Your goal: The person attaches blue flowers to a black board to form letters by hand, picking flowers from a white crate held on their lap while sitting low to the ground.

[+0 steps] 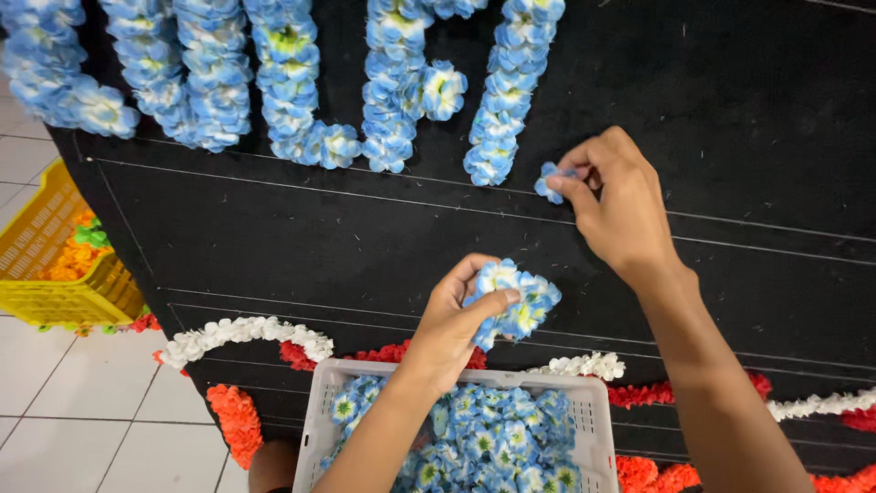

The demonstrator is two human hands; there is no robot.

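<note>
White slotted crate (pixel 315 429) sits nearest the lens at bottom centre, filled with loose blue flower heads (pixel 474 447) with yellow-green centres. Just above its rim, left hand (pixel 452 324) is closed around a small bunch of blue flowers (pixel 516 301), thumb pressed across the front of the bunch. Right hand (pixel 616 201) is higher and to the right, thumb and forefinger pinched on a single blue flower (pixel 550 183), other fingers curled; the flower is at the surface of the black board (pixel 730 119), just beside the lower end of a column of blue flowers (pixel 506 91) already fixed there. Further blue columns (pixel 219 73) run across the top of the board to the left. Thin pale lines cross the board. Along its lower part, white flower garland (pixel 246 333) and red flower garland (pixel 657 394) form curved bands; orange flowers (pixel 235 422) lie left of the crate. Yellow basket (pixel 41 274) with orange and green flowers stands on the tiled floor (pixel 82 411) at far left.
</note>
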